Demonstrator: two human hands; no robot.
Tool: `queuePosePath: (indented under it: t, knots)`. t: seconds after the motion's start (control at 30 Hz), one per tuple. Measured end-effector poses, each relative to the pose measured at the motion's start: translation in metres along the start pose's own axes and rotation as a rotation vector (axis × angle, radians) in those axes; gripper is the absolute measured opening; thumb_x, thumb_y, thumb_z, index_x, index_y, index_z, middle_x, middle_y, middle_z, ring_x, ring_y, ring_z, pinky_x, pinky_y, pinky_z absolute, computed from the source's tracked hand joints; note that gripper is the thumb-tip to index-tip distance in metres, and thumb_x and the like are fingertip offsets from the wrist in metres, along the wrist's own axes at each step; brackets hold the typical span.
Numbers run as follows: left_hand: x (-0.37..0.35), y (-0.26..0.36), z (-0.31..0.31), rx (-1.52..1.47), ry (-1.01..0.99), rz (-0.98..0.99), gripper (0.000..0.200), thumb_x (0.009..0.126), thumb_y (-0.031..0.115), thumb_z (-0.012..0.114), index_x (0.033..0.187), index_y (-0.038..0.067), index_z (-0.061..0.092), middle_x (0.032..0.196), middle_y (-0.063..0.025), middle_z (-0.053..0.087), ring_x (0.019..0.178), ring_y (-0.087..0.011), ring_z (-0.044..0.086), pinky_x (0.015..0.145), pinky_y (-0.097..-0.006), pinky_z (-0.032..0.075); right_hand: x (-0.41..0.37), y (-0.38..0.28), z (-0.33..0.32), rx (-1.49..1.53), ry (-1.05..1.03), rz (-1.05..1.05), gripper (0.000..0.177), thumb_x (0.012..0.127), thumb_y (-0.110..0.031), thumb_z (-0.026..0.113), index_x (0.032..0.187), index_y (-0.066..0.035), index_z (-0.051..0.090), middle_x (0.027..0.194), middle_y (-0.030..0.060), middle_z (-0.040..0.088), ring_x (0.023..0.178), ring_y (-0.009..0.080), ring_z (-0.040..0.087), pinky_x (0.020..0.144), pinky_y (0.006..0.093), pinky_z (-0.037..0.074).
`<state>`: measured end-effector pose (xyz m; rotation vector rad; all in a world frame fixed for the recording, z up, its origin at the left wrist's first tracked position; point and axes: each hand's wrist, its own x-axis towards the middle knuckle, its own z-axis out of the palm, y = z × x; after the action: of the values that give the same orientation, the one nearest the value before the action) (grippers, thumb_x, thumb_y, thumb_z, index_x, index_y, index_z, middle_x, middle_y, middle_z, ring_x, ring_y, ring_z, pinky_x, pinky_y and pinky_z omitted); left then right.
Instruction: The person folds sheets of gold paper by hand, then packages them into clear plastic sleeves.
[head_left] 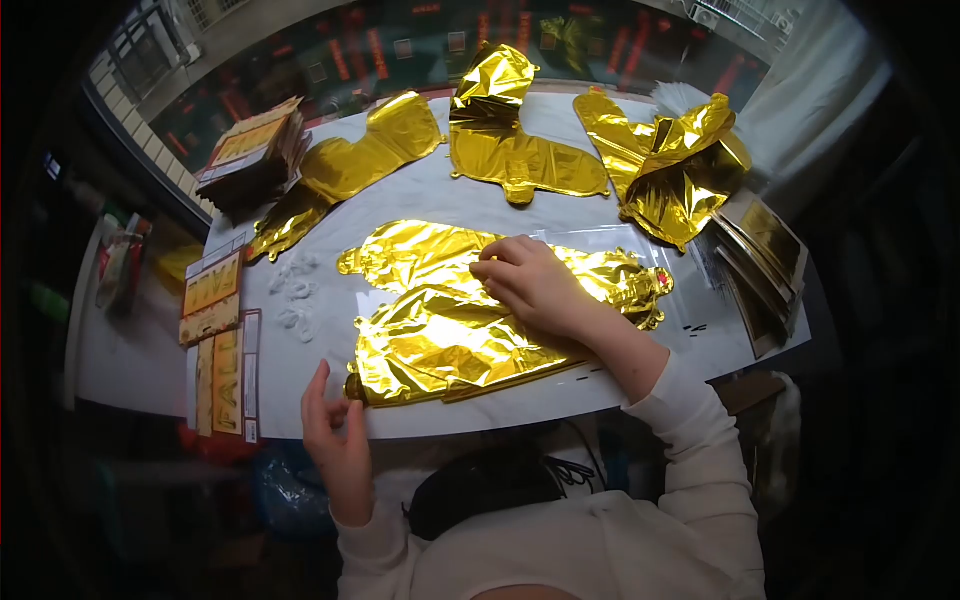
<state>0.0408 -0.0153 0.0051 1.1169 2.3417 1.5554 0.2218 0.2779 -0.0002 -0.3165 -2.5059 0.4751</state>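
Note:
Gold foil balloons (430,340) lie flat and overlapping in the middle of the white table (400,425). My right hand (535,285) rests on top of the foil with its fingers bent; whether it pinches any foil is hidden. At the table's front edge, my left hand (335,430) is beside the lower left corner of the foil, fingers apart and nothing in them. A clear plastic sheet (610,240) shows near the right end of the foil.
Three more gold foil pieces (370,150) lie along the back. Packet stacks stand at the back left (250,150) and right (760,265). Printed packets (212,300) lie at the left edge, near small white curled bits (295,290).

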Motion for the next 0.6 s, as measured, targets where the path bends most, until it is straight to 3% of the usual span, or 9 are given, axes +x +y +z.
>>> queuePosePath:
  t: [0.07,0.5,0.57,0.6]
  knots:
    - [-0.001,0.000,-0.003,-0.038,-0.005,-0.077,0.058,0.090,-0.008,0.063,0.146,0.002,0.056,0.129,-0.0109,0.064,0.084,-0.0134,0.058,0.077,-0.0283,0.049,-0.001,-0.001,-0.001,-0.006,-0.012,0.013,0.019,0.098,-0.019,0.066,0.113,-0.008,0.069,0.118,0.0107,0.064,0.113,0.0326,0.059,0.098,0.0453,0.046]
    - [-0.010,0.015,-0.018,0.018,-0.041,-0.059,0.060,0.088,-0.009,0.066,0.146,0.002,0.056,0.141,-0.0142,0.059,0.083,-0.0154,0.058,0.078,-0.0292,0.050,-0.002,-0.005,0.001,-0.037,-0.013,0.031,0.024,0.100,-0.024,0.065,0.117,-0.008,0.067,0.119,0.0108,0.063,0.114,0.0322,0.058,0.098,0.0457,0.045]
    - [-0.009,0.030,-0.016,0.193,-0.041,0.016,0.059,0.089,-0.007,0.066,0.147,0.002,0.055,0.147,-0.0176,0.056,0.101,-0.0219,0.064,0.091,-0.0330,0.051,-0.002,-0.005,0.001,-0.044,-0.008,0.030,0.023,0.099,-0.023,0.065,0.117,-0.008,0.067,0.119,0.0108,0.063,0.113,0.0320,0.058,0.097,0.0456,0.045]
    - [-0.009,0.036,-0.012,0.194,-0.043,0.015,0.059,0.089,-0.007,0.066,0.147,0.002,0.055,0.147,-0.0176,0.056,0.101,-0.0219,0.064,0.091,-0.0330,0.051,-0.001,-0.005,0.002,-0.052,-0.004,0.028,0.023,0.099,-0.023,0.065,0.116,-0.008,0.067,0.118,0.0107,0.063,0.113,0.0319,0.059,0.096,0.0455,0.046]
